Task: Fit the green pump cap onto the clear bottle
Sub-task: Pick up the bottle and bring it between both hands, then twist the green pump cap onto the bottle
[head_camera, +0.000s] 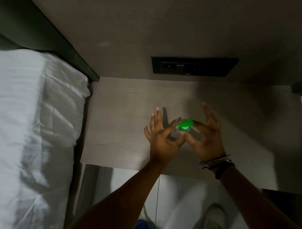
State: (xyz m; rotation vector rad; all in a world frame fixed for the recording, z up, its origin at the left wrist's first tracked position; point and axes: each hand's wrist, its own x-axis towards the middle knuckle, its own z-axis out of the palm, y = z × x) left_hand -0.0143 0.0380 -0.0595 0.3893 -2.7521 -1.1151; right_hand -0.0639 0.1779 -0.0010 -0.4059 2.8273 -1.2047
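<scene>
A small clear bottle (175, 133) is held above the bedside table (123, 118), tilted with its neck toward the upper right. The bright green pump cap (185, 124) sits at the bottle's neck. My left hand (160, 139) pinches the bottle between thumb and forefinger, its other fingers spread upward. My right hand (206, 138) grips the cap with thumb and forefinger, the remaining fingers raised. Whether the cap is fully seated on the neck is hidden by my fingers.
A bed with white sheets (33, 135) lies to the left, against a dark headboard (41, 41). A black socket panel (194, 66) is on the wall behind the table. Bracelets (217, 161) circle my right wrist. A shoe (210, 218) is on the floor below.
</scene>
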